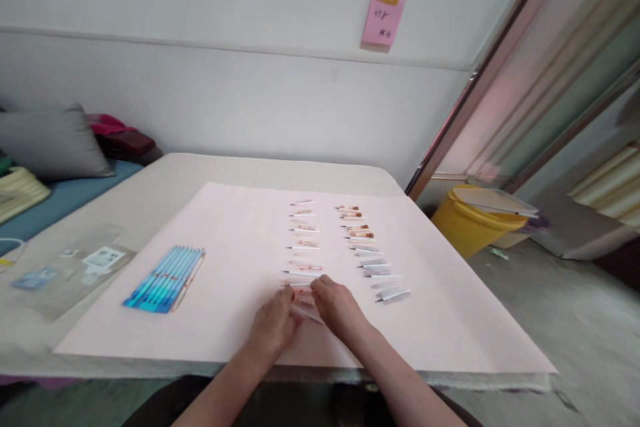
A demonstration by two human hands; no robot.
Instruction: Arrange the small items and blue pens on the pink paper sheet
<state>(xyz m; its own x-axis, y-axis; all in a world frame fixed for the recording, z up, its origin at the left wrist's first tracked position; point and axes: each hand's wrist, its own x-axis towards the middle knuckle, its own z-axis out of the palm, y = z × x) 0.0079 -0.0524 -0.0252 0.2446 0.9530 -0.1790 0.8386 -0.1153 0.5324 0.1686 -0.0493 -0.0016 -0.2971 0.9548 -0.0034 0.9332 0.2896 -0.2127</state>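
The left hand [273, 325] and right hand [336, 307] close around a thin clear pen barrel [306, 313], grip unclear, at the near end of the pen-part rows [303, 240]. A careless knuckle could nudge neighbouring parts out of line; blue pens [165, 279] lie left of the rows.

The left hand [274, 325] and right hand [339, 307] cover the sheet at 6 o'clock; any grip cannot be determined. Detail of the small parts [305, 240] in both rows at 12 o'clock is too small to resolve. Writing on the pink sticky note [383, 20] is blurred. The blue mat [60, 203] at 10 o'clock is cut off by the left edge.
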